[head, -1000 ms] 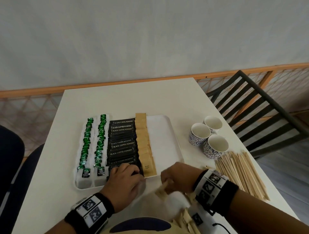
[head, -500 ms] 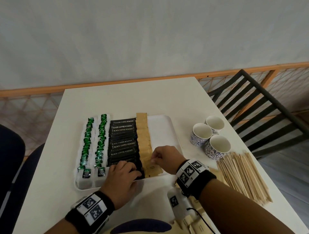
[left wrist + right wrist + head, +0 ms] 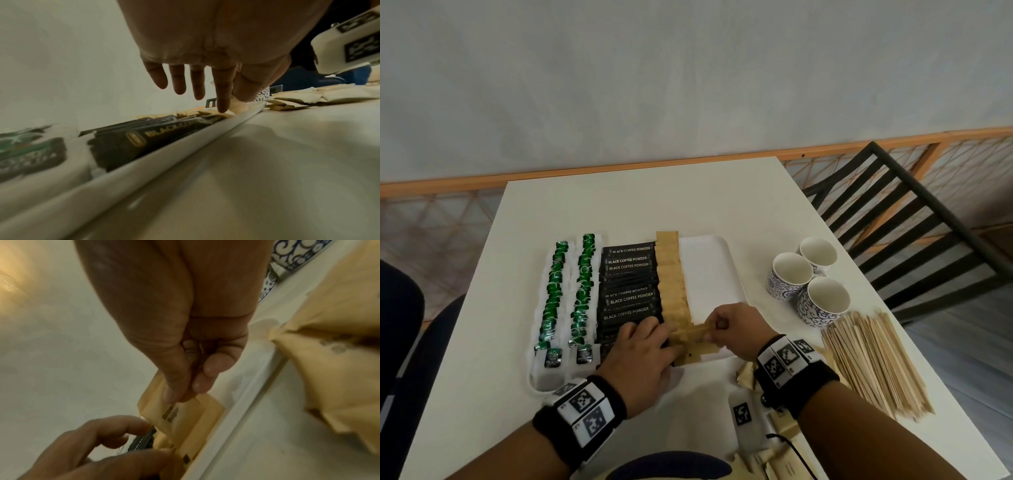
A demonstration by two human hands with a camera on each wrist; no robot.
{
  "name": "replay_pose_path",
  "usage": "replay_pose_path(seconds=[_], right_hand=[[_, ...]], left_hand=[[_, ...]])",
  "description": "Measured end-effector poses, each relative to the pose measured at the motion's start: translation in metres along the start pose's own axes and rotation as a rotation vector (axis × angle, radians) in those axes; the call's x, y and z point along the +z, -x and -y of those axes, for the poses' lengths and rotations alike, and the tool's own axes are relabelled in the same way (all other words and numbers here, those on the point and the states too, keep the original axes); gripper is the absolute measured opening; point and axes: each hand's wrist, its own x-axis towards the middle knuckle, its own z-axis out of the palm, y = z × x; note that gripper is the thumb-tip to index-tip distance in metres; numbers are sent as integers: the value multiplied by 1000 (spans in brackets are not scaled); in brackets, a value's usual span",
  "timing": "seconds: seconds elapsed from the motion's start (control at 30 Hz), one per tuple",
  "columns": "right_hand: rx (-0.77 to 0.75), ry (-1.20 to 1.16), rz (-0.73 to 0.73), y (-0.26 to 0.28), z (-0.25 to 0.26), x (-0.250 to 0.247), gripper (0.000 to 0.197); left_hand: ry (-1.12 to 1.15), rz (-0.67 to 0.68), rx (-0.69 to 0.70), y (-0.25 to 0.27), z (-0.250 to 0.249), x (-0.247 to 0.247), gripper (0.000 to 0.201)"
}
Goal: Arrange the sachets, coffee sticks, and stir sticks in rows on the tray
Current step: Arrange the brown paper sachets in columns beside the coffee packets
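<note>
Green, black and brown rows fill the tray's (image 3: 717,267) left, right hand (image 3: 736,329) pinching a brown sachet (image 3: 693,334) at near end, left hand (image 3: 643,353) flat steadying, stir sticks (image 3: 873,359) untouched on tabletop

— What does the person wear on the arms?

— No sleeves show; both forearms are bare. Each wrist carries a black band (image 3: 580,423) with white blocks on it, and each block is printed with a black-and-white square code marker.

— Anything else by the right hand (image 3: 739,330)?

— A white camera housing (image 3: 744,423) with one more marker hangs under that wrist, and a thin black cable (image 3: 792,452) runs from it.

— And the left hand (image 3: 643,356)?

— Bare, no rings that I can see.
</note>
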Motion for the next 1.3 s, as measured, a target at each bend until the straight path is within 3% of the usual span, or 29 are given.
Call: replay_pose_path(seconds=[0.1, 0.4, 0.53, 0.63, 0.8, 0.93, 1.0, 1.1, 1.3], right_hand=[[6, 3, 30, 2, -3, 1, 23], [31, -14, 33, -4, 2, 17, 9], [44, 41, 22, -9, 4, 19, 11], [61, 92, 32, -13, 9, 19, 13], [71, 225, 27, -20, 16, 24, 25], [126, 156, 16, -14, 17, 23, 39], [77, 177, 36, -4, 18, 13, 38], [-66, 395, 183, 22, 24, -8, 24], [-167, 742, 627, 88, 15, -11, 54]], left_hand=[[-20, 64, 62, -3, 1, 1, 36], [-35, 167, 36, -13, 15, -6, 30], [121, 108, -50, -16, 15, -10, 45], [236, 170, -120, -18, 15, -12, 62], [265, 154, -154, -19, 15, -11, 69], [126, 127, -48, -11, 12, -17, 55], [104, 131, -30, -3, 9, -16, 47], [66, 97, -2, 11, 8, -5, 41], [105, -6, 44, 32, 2, 7, 52]])
